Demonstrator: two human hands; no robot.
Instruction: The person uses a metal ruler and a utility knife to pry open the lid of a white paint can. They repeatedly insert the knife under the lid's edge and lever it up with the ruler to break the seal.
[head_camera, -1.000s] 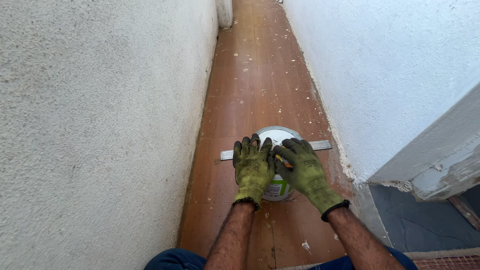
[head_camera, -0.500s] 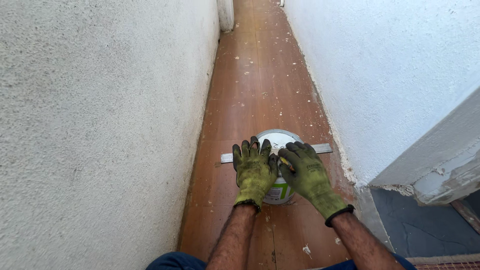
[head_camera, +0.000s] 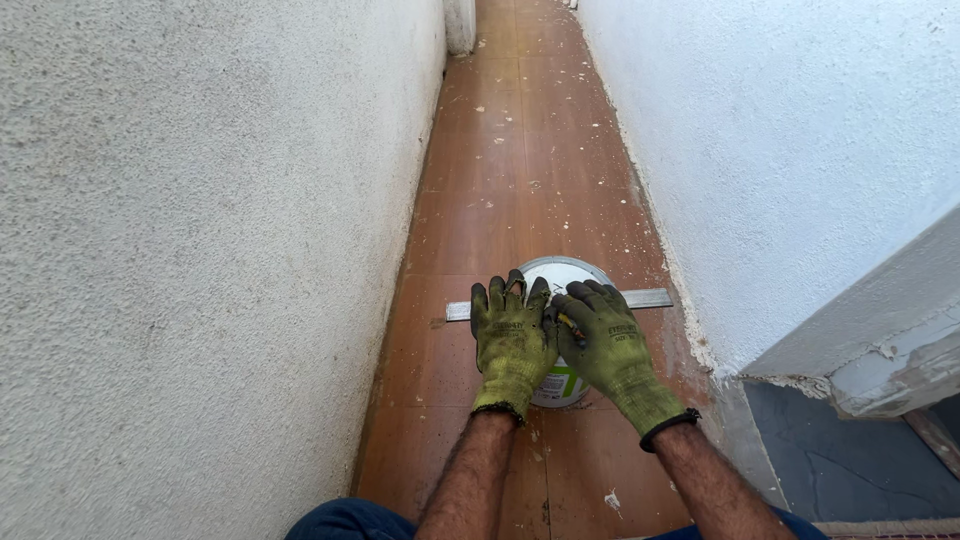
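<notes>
A white round bucket (head_camera: 563, 272) with a lid stands on the brown tiled floor (head_camera: 520, 170) between two walls. A flat metal ruler (head_camera: 648, 298) lies across its lid, its ends sticking out on both sides. My left hand (head_camera: 512, 340), in a green glove, lies flat on the ruler and lid with fingers spread. My right hand (head_camera: 608, 340), also gloved, rests beside it on the lid, curled round a small pencil (head_camera: 571, 325) whose tip shows between the two hands. Most of the lid is hidden under my hands.
Rough white plastered walls (head_camera: 200, 250) close in on both sides of the narrow corridor. White plaster specks dot the floor. A chipped white ledge (head_camera: 880, 340) juts out at the right, with a dark grey surface (head_camera: 850, 460) below it.
Both hands have stayed on the bucket lid and ruler. The right hand has shifted slightly closer to the left one.
</notes>
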